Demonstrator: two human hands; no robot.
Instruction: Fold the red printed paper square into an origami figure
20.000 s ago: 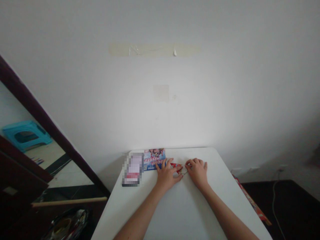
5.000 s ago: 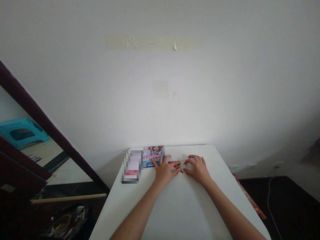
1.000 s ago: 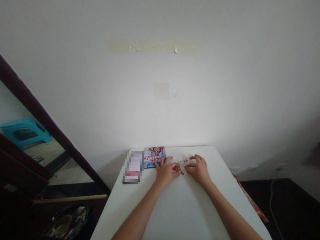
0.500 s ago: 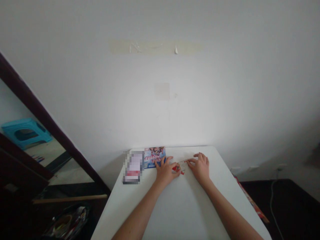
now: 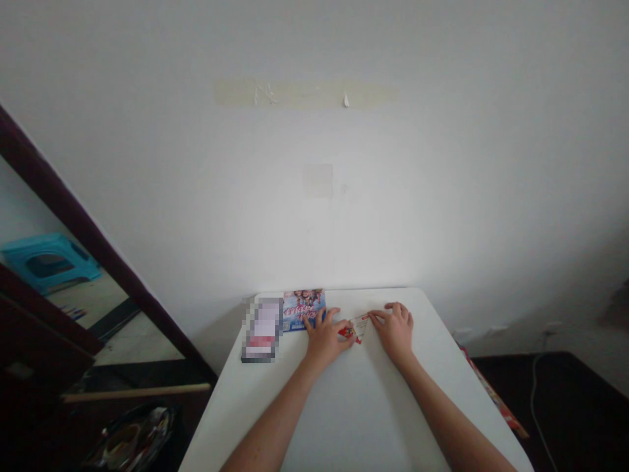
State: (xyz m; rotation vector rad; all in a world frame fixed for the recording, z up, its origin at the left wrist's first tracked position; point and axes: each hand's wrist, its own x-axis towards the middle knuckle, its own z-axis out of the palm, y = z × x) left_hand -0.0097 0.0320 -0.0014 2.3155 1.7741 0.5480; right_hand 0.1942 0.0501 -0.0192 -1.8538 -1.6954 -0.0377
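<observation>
A small folded piece of printed paper, white with red parts, lies between my two hands above the white table. My left hand holds its left side between thumb and forefinger, while its other fingers spread over the lower right corner of a blue printed leaflet. The thumb and forefinger of my right hand pinch the paper's upper right tip, the other fingers curled above. My fingers hide part of the paper's left side.
A pixelated phone-like object lies left of the leaflet on the white table. The table meets the wall. At the left are a dark-framed mirror reflecting a blue stool, and a bin holding rubbish.
My right hand has shifted slightly to the right, and more of the paper's white printed face shows between the hands. My left hand stays in nearly the same place.
</observation>
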